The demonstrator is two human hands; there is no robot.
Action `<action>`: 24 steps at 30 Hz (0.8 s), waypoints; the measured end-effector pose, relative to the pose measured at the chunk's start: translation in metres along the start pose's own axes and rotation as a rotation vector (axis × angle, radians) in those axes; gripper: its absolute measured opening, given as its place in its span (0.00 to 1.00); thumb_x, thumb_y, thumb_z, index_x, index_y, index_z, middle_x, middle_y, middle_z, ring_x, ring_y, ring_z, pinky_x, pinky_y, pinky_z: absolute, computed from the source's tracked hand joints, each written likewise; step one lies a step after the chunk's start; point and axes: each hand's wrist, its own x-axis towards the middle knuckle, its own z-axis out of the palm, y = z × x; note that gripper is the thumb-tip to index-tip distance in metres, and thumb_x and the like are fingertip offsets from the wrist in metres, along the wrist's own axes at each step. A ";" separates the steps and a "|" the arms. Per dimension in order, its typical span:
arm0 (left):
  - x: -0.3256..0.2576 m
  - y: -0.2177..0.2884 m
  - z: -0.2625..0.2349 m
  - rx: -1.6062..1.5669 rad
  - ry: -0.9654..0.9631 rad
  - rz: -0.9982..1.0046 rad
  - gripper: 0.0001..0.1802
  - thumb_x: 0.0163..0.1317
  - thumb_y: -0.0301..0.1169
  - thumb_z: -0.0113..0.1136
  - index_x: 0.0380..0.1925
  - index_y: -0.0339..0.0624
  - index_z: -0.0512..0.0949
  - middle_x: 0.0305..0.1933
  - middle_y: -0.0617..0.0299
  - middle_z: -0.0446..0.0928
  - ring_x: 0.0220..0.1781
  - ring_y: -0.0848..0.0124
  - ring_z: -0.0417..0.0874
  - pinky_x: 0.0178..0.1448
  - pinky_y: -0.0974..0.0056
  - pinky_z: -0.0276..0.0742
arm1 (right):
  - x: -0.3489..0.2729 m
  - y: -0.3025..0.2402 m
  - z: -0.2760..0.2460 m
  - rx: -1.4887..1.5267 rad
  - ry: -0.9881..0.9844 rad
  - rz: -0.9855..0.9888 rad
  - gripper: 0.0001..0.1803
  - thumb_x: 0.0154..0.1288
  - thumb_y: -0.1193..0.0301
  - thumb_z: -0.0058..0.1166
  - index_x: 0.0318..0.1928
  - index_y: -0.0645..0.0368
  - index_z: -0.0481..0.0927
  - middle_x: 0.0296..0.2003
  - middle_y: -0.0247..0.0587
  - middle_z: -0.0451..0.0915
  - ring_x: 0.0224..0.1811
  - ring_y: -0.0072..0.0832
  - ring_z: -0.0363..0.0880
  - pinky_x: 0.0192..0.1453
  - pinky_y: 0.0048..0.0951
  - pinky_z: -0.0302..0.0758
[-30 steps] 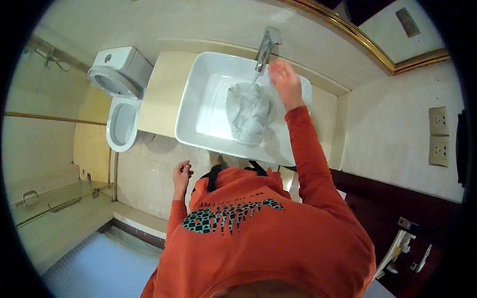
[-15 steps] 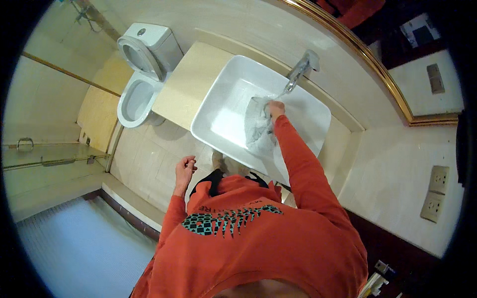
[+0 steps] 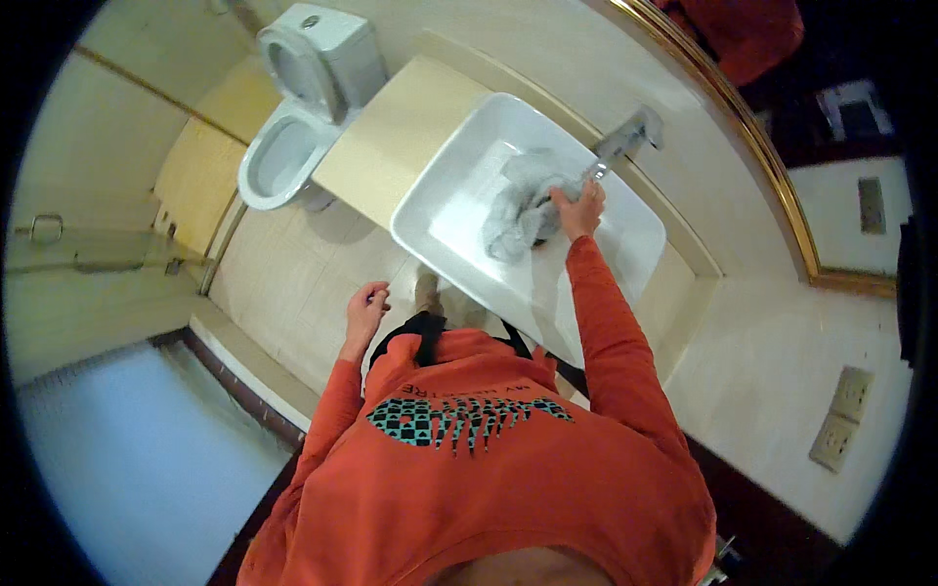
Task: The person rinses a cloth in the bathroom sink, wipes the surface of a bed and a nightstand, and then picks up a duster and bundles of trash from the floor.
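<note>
My right hand [image 3: 578, 209] reaches into a white rectangular basin [image 3: 459, 234] and grips a bunched grey cloth [image 3: 518, 207], which lies against the basin's inside just below the chrome tap [image 3: 625, 139]. My left hand [image 3: 365, 311] hangs free at my side over the tiled floor, fingers loosely apart, holding nothing. Both arms are in orange sleeves, and my orange top fills the lower middle of the view.
A cream counter [image 3: 391, 137] runs left of the basin. A white toilet [image 3: 293, 117] with its lid up stands at the upper left. A gold-framed mirror [image 3: 782, 195] is behind the tap. Wall sockets [image 3: 840, 420] sit at the right. A glass partition [image 3: 88, 254] is at the left.
The view has swung, so basin and toilet sit further right and lower. My right hand with the cloth stays under the tap, the cloth more bunched. My left hand has stayed at my side.
</note>
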 end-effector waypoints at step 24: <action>0.020 0.015 0.000 -0.097 0.007 0.054 0.13 0.60 0.31 0.51 0.42 0.39 0.77 0.33 0.62 0.78 0.27 0.75 0.78 0.30 0.72 0.71 | 0.108 -0.036 -0.128 1.527 -0.443 0.272 0.20 0.72 0.59 0.26 0.42 0.62 0.68 0.38 0.47 0.80 0.16 0.19 0.63 0.17 0.19 0.58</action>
